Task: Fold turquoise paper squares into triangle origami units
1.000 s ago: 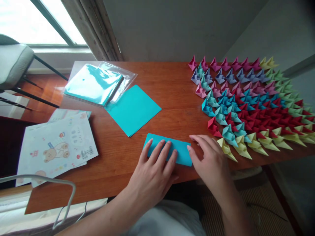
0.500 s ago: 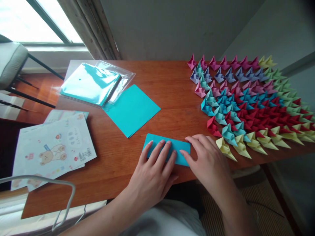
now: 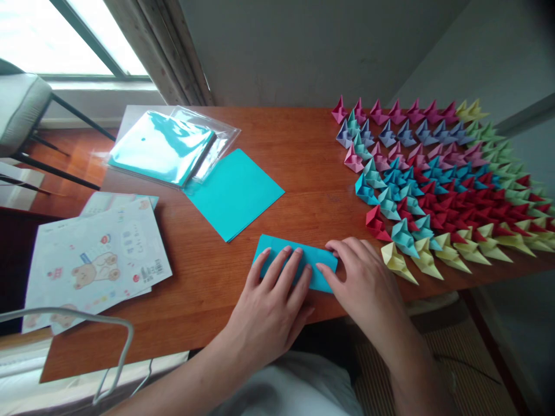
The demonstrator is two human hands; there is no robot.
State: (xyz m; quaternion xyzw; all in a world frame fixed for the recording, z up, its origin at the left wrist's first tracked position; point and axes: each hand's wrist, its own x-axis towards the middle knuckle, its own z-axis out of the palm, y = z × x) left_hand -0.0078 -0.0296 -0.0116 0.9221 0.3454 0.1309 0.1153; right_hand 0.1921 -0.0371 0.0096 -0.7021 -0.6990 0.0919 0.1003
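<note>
A turquoise origami sheet (image 3: 318, 257), folded into a long rectangle, lies near the front edge of the table. Spread flat across its middle, the fingers of my left hand (image 3: 271, 297) press it down, open. My right hand (image 3: 366, 274) is at the sheet's right end, thumb on top and forefinger at the edge, closed on that corner; the other fingertips are hidden. Just beyond the folded sheet rests a small stack of flat turquoise squares (image 3: 236, 193).
Many folded paper pieces (image 3: 433, 202) in several colours stand in rows at the right. Clear plastic packs of turquoise paper (image 3: 160, 147) lie at the back left. Bear-printed sheets (image 3: 99, 263) and a grey bent tube (image 3: 125, 335) are at the left; a chair (image 3: 26, 115) stands beyond.
The right end of the folded sheet has shifted very slightly under my right fingers. Both hands stay almost in place, and the whole view has moved a touch.
</note>
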